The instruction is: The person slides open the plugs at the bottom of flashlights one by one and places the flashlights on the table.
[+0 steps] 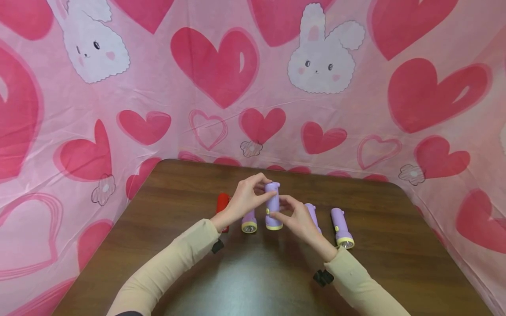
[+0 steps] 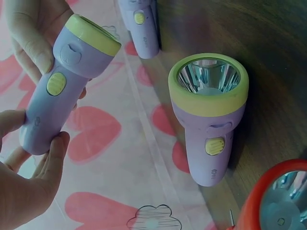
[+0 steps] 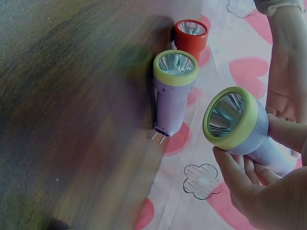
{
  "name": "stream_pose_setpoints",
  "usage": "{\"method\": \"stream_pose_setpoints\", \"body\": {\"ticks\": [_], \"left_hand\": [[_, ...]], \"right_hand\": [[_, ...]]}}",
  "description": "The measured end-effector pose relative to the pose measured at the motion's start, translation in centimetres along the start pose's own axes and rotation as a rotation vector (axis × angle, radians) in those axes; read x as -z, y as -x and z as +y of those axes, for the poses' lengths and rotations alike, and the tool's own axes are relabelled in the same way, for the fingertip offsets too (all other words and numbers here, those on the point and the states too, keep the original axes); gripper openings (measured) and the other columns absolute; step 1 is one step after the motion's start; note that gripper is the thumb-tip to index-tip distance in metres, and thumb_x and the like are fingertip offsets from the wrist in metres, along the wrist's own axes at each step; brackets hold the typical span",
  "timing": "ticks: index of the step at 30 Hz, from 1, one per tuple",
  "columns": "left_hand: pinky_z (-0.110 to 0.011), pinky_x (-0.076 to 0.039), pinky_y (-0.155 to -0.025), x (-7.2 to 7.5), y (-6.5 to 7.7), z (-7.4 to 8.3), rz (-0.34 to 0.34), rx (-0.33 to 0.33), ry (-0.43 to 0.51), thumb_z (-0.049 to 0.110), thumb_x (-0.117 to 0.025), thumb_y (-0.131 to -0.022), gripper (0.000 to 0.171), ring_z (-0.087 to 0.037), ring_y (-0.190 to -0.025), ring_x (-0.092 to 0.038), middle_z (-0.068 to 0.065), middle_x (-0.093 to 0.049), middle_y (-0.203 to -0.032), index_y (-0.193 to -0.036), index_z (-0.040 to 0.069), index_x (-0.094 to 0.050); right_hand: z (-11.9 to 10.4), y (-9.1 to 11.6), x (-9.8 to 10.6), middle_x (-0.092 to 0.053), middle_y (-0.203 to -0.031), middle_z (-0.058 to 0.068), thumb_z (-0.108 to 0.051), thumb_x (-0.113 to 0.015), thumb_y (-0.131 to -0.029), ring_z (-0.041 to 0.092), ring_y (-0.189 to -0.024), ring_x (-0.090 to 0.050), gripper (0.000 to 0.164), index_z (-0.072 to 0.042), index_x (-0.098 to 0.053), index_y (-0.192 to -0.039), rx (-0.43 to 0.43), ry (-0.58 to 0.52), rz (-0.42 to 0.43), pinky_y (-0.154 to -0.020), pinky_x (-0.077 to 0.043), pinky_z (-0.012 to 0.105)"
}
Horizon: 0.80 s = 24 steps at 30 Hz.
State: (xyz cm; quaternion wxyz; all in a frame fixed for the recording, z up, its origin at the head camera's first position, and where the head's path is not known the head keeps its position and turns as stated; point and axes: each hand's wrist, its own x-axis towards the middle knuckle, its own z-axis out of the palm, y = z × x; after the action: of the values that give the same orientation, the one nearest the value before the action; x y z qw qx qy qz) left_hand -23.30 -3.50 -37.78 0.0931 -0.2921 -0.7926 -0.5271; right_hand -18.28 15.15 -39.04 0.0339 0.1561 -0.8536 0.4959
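Observation:
A purple flashlight (image 1: pixel 273 205) with a pale yellow rim is held above the table by both hands. My left hand (image 1: pixel 244 197) pinches its tail end between thumb and fingers. Nearer the lens end, my right hand (image 1: pixel 299 217) grips it, thumb on one side. In the left wrist view, a yellow switch (image 2: pixel 56 84) shows on its body. The right wrist view shows its clear lens (image 3: pixel 227 115). Just left of it on the table lies another purple flashlight (image 1: pixel 249 218), with two metal prongs (image 3: pixel 159 136) sticking out of its tail.
A red flashlight (image 1: pixel 223 202) lies at the far left of the row, partly behind my left wrist. To the right are a purple flashlight (image 1: pixel 312 213), partly covered by my right hand, and another one (image 1: pixel 341 224). Heart-patterned pink cloth (image 1: pixel 215 66) hangs behind the brown table (image 1: pixel 245 272).

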Motion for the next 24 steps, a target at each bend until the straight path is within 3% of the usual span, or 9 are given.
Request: {"method": "stream_pose_setpoints", "body": {"ticks": [6,15,24], "left_hand": [[-0.036,-0.062,-0.08,0.09,-0.04,0.15,0.004,-0.009,-0.012,0.016,-0.079,-0.085,0.023,-0.023,-0.09,-0.075,-0.01,-0.071,-0.104,-0.1,0.009,-0.064],[-0.04,-0.062,-0.08,0.24,-0.17,0.15,-0.009,-0.009,-0.038,0.013,-0.077,-0.085,0.021,-0.026,-0.09,-0.073,-0.012,-0.067,-0.101,-0.101,0.006,-0.065],[-0.03,-0.061,-0.081,0.3,-0.04,0.2,-0.007,-0.014,-0.069,0.013,-0.076,-0.085,0.02,-0.023,-0.091,-0.07,-0.011,-0.065,-0.102,-0.101,0.006,-0.066]], "right_hand": [[0.09,0.0,-0.02,-0.071,-0.111,0.021,-0.01,-0.078,-0.084,0.033,-0.1,-0.071,0.042,0.002,-0.062,-0.121,0.012,0.005,-0.006,-0.089,-0.058,0.044],[0.08,-0.03,-0.23,-0.072,-0.111,0.02,-0.013,-0.079,-0.083,0.032,-0.099,-0.071,0.042,0.0,-0.063,-0.12,0.014,0.008,-0.002,-0.089,-0.058,0.048],[0.15,-0.07,-0.39,-0.072,-0.109,0.019,-0.014,-0.079,-0.083,0.032,-0.098,-0.071,0.042,-0.001,-0.064,-0.12,0.01,0.005,-0.002,-0.087,-0.058,0.048]]}}
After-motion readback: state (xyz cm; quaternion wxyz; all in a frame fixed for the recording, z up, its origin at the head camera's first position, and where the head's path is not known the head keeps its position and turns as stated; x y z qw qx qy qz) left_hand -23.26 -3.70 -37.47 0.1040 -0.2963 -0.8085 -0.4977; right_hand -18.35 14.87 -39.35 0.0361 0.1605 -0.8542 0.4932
